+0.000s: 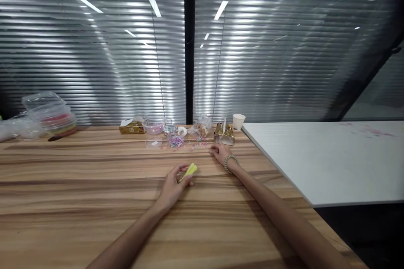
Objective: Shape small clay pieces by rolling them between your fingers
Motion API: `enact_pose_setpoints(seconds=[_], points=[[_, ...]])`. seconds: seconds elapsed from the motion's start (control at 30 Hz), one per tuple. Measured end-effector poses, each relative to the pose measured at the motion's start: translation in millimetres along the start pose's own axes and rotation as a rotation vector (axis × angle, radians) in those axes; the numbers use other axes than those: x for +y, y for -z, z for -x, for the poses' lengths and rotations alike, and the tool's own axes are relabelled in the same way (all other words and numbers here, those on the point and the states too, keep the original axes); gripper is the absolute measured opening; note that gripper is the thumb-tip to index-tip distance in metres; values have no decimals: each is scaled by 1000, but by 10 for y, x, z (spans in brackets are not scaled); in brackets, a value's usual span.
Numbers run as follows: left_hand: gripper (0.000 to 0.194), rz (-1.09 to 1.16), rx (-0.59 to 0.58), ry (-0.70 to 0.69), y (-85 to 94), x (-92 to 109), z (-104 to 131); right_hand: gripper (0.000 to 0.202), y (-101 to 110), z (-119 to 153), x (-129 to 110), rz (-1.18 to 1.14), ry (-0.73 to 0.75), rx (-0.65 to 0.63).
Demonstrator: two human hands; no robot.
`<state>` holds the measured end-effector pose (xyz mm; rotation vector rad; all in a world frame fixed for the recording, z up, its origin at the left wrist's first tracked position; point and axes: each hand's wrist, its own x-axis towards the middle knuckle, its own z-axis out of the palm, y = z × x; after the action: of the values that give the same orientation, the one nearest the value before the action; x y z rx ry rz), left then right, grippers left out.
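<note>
My left hand (172, 187) is closed around a small yellow piece (190, 170), which looks soft, like modelling clay, and flares at its upper end. It is held between thumb and fingers just above the wooden table. Farther forward, my right hand (221, 152), with a beaded bracelet (229, 163) at the wrist, reaches down to the tabletop with its fingers drawn together. Small pastel bits (198, 144) lie scattered beside its fingertips. Whatever might be between those fingers is too small to see. A clear tub (176, 138) of pink, purple and blue bits stands to their left.
Along the back edge stand a gold tissue box (131, 127), a clear bowl (153, 126), a crumpled plastic bag (202, 126), a gold packet (224, 134) and a paper cup (239, 122). Stacked clear containers (52, 113) sit far left. A white table (328, 164) adjoins on the right.
</note>
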<state>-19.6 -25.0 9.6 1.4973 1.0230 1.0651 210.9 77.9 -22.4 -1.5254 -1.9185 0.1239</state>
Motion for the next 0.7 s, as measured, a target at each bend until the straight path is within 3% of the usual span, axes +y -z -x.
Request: enact_pose_setpoints(seconds=[0.13,0.3,0.43,0.5,0.57,0.7], points=[[44,17,18,6,4,-3,3,8,-32,-8,-14,26,4,28],[29,-9,17,-24,24,-51,-20,11,3,12,-50,9,75,69],[21,47,3,-22,27,-22,-11,9,60,53,-237,-146,222,158],[16,60,34,-27,31,-3,-3,8,49,104,-405,-294,201,179],[13,71,94,-27,41,-8,-5,12,0,176,-609,-518,101,105],[10,79,204,35,75,-83,-39,25,-121,347,-1013,-1001,-65,-168]])
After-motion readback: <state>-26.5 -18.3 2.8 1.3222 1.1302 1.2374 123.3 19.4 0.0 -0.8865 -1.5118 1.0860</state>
